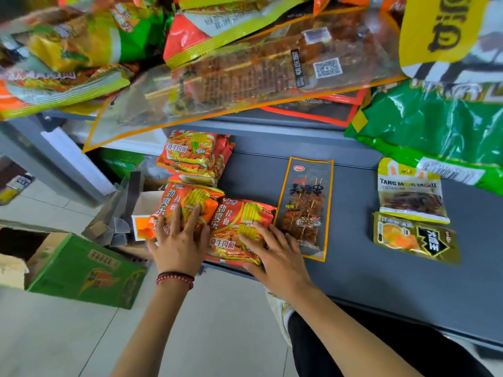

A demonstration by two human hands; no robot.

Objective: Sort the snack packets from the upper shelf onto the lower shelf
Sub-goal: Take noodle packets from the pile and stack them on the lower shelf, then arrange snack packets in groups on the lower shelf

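On the grey lower shelf (367, 268) lie two orange noodle packets side by side at its left end. My left hand (178, 240) presses flat on the left noodle packet (187, 202), fingers spread. My right hand (275, 254) rests on the right noodle packet (239, 227), thumb at its front edge. Behind them sits a stack of more orange noodle packets (193, 156). A long clear skewer packet (304, 205) lies right of my right hand. The upper shelf (245, 123) overhead is piled with packets, among them a large clear skewer packet (245, 74).
A white-yellow snack packet (411, 194) and a gold packet (413, 238) lie further right on the lower shelf. A green bag (435, 131) hangs over the shelf from the upper right. On the tiled floor at left stand a green carton (84, 270) and cardboard scraps (114, 221).
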